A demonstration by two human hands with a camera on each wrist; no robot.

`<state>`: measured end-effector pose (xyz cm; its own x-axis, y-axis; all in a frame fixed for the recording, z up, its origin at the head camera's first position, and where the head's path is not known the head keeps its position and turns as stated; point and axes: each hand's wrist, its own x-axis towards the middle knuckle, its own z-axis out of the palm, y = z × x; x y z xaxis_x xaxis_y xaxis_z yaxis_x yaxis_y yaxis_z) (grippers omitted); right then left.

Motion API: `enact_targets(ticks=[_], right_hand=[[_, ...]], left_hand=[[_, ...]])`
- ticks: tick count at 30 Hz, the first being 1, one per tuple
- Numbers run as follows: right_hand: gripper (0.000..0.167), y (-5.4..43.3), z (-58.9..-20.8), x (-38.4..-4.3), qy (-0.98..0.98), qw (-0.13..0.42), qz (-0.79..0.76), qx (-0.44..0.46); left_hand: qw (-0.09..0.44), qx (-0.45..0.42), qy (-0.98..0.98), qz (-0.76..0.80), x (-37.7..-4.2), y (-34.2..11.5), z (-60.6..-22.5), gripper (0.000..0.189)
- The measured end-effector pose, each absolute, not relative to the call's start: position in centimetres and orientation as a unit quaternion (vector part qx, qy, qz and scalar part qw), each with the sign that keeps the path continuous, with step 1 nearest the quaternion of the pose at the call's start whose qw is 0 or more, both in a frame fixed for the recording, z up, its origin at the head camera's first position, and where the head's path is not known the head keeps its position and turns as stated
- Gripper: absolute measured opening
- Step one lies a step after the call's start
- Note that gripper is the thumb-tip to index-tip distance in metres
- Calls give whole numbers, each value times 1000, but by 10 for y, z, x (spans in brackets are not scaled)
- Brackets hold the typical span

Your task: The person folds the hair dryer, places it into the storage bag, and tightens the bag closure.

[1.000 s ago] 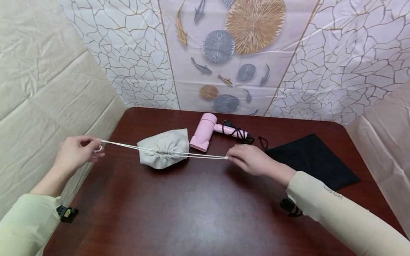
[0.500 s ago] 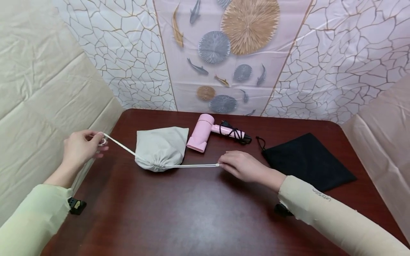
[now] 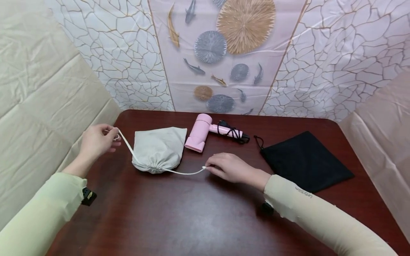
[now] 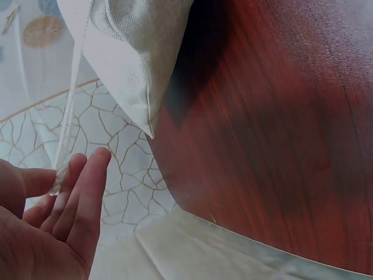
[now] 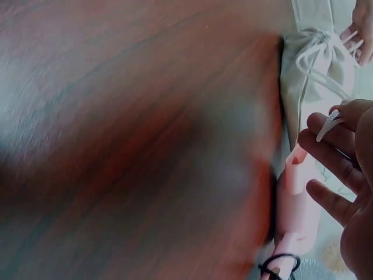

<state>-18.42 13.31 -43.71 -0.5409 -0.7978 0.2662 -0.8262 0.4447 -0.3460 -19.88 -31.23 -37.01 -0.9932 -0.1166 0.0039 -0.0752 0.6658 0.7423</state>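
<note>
A pale grey drawstring bag (image 3: 160,145) lies on the table, its gathered mouth facing the near side. My left hand (image 3: 97,140) pinches one end of the white drawstring (image 3: 125,143), which slants down to the bag's left corner. On the other side my right hand (image 3: 229,167) pinches the opposite cord end between thumb and forefinger, and that cord sags in a slack curve. The left wrist view shows the cord (image 4: 69,111) between thumb and fingers beside the bag (image 4: 131,64). In the right wrist view, the knotted cord end (image 5: 330,123) pokes out from the fingertips.
Right of the bag lies a pink hair dryer (image 3: 199,133) with a black cord (image 3: 235,133) wound round its handle. A black drawstring pouch (image 3: 307,161) lies flat on the right of the dark red table (image 3: 179,220). Fabric walls (image 3: 134,53) enclose the back and sides.
Both hands have moved inward, and the cord, first pulled taut, has gone slack on the right. The bag's gathered mouth has tipped down toward the near side, and the bag lies flatter.
</note>
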Motion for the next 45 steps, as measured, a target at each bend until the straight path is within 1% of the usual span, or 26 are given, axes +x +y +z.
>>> enact_targets(ticks=[10,16,20,24,31,39,45], right_hand=[[8,93,-444,-183,-827,36,218,517],[11,80,-446,-182,-824,47,192,531],[18,79,-445,-181,-826,44,169,536],[25,86,-444,-179,-831,39,153,534],[26,110,-437,-177,-837,41,147,526],[27,147,-428,-176,-853,34,133,504],[29,178,-425,-174,-872,30,133,471]], left_hand=[[41,-23,-974,-222,-211,-298,-376,27],[23,-51,-978,-200,-215,-292,-381,26],[19,-65,-976,-205,-215,-284,-380,29],[31,-85,-977,-196,-213,-273,-374,28],[57,-147,-977,-146,-206,-251,-361,32],[91,-250,-959,-98,-200,-227,-355,33],[110,-324,-938,-59,-203,-213,-353,33]])
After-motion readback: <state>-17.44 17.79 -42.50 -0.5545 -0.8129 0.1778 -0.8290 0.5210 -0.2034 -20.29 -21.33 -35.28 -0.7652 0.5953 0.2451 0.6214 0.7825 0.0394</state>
